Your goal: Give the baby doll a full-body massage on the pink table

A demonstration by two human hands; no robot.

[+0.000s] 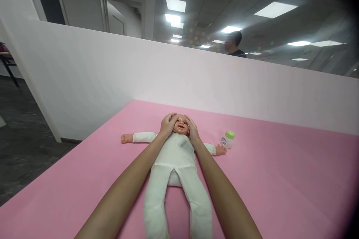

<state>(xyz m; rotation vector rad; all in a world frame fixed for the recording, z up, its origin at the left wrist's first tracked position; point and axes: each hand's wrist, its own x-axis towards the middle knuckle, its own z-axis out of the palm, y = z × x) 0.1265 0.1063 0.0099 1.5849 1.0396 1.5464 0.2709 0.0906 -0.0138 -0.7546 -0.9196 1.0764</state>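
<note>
A baby doll in a white cloth suit lies on its back, arms spread out, on a pink tabletop. My left hand rests against one side of its head, fingers curved over the temple and brow. Against the other side lies my right hand, its fingers stretched up along the cheek and temple. Between them the doll's mouth and nose show; the sides of its head are covered. Neither hand is closed around anything. Just beyond the doll's hand on the right stands a small clear jar with a green lid.
A low white partition runs along the table's back and left sides. Past it, a person in a dark top is partly visible under ceiling lights. A dark floor and part of a table show at the left.
</note>
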